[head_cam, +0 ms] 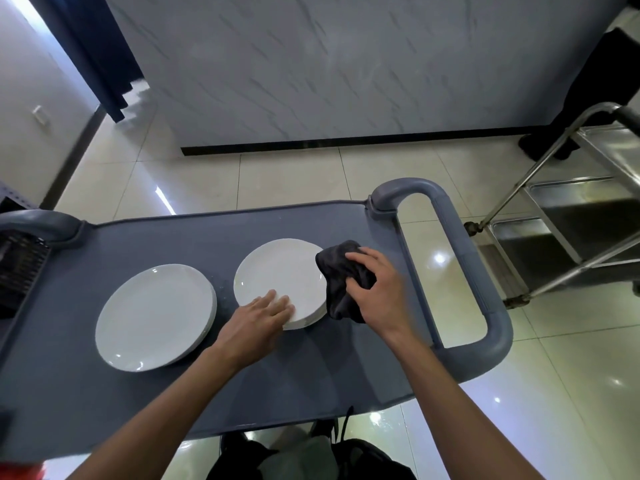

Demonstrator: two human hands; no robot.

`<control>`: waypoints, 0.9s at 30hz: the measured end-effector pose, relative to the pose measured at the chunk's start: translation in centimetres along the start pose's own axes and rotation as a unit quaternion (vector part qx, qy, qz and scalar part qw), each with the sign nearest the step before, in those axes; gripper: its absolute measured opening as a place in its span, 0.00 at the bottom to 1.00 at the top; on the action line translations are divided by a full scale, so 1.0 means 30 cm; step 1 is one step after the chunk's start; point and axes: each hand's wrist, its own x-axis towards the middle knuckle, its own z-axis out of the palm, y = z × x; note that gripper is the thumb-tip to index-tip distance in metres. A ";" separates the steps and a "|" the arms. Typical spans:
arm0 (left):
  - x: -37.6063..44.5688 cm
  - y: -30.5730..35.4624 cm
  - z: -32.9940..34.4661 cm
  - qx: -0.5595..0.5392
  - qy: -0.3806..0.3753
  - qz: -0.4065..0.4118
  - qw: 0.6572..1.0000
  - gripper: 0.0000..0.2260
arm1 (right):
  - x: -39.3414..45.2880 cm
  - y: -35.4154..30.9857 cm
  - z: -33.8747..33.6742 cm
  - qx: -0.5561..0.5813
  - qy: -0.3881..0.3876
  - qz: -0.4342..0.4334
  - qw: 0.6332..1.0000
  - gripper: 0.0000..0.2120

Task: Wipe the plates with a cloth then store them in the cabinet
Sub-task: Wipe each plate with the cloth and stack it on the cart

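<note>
Two stacks of white plates sit on a grey cart top (86, 393). The left stack (156, 317) lies untouched. My left hand (258, 322) rests with straight fingers on the near edge of the right stack (277, 275). My right hand (375, 289) grips a dark cloth (341, 289) bunched at the right rim of that stack, partly over the plate's edge.
The cart's grey loop handle (460, 258) stands to the right of the cloth. A steel shelf trolley (571, 216) is at the far right on the tiled floor. A black crate (20, 268) sits at the cart's left end. A marbled wall panel (346, 64) is ahead.
</note>
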 end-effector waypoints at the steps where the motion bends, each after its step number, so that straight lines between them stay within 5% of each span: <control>1: -0.001 0.002 -0.004 -0.005 0.001 -0.002 1.000 0.19 | -0.002 -0.001 0.004 -0.003 -0.002 0.000 1.000 0.19; 6: 0.012 0.009 0.001 -0.014 -0.024 -0.033 0.999 0.14 | -0.010 -0.002 0.027 -0.010 -0.015 -0.003 1.000 0.19; 10: 0.018 0.010 0.035 -0.050 -0.052 -0.062 0.995 0.19 | -0.012 0.004 0.048 -0.015 -0.022 0.000 1.000 0.19; 24: -0.004 0.027 0.066 -0.060 0.009 -0.074 0.995 0.05 | -0.029 0.004 0.115 0.000 -0.042 -0.011 0.999 0.19; 27: -0.017 0.023 0.072 -0.074 0.018 -0.072 0.995 0.09 | -0.036 -0.010 0.136 -0.005 -0.053 -0.017 0.998 0.20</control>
